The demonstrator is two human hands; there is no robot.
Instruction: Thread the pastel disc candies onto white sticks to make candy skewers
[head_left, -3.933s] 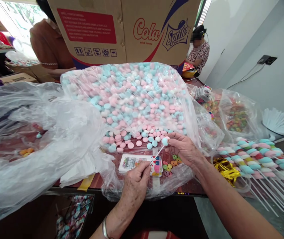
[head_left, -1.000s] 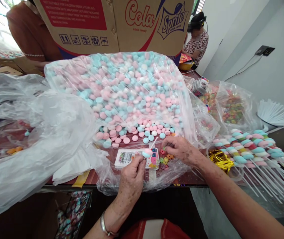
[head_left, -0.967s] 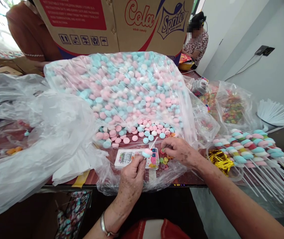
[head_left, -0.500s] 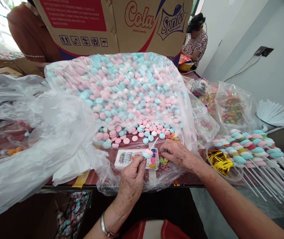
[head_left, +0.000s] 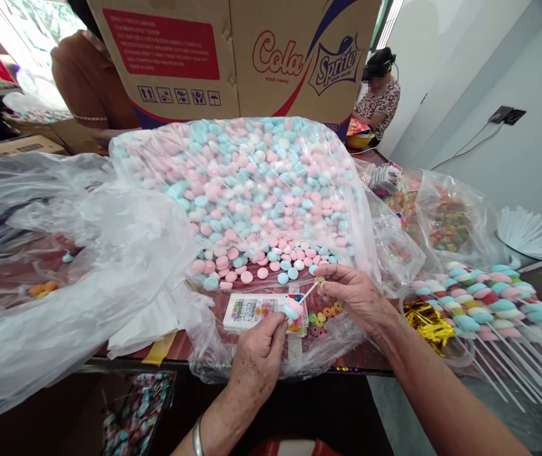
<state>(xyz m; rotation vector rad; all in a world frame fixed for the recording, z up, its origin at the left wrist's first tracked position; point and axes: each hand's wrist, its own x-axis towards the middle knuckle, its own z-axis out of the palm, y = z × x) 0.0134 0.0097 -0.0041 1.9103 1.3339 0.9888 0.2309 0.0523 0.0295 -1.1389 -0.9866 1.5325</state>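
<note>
My left hand (head_left: 261,345) is closed round the lower end of a candy skewer, a white stick with a pink, white and blue marshmallow (head_left: 292,309) on it just above my fingers. The bare upper part of the stick (head_left: 308,292) slants up to the right. At its tip, my right hand (head_left: 354,294) pinches a small yellow-green gummy ring (head_left: 319,284). Whether the stick passes through the ring's hole I cannot tell. Beneath the skewer lies a stack of printed cards (head_left: 246,310). Loose gummy rings (head_left: 326,314) lie to the right of the stack, below my right hand.
A big clear bag of pink, blue and white marshmallows (head_left: 242,183) spills forward before a cardboard box (head_left: 271,76). Finished-looking marshmallow skewers (head_left: 484,297), gold twist ties (head_left: 425,323) and white sticks (head_left: 537,234) are at the right. Crumpled plastic (head_left: 123,253) covers the left. Two people sit behind.
My right hand has picked up a gummy ring from the loose ones and brought it to the stick's tip. My left hand still holds the skewer. The camera view has shifted slightly.
</note>
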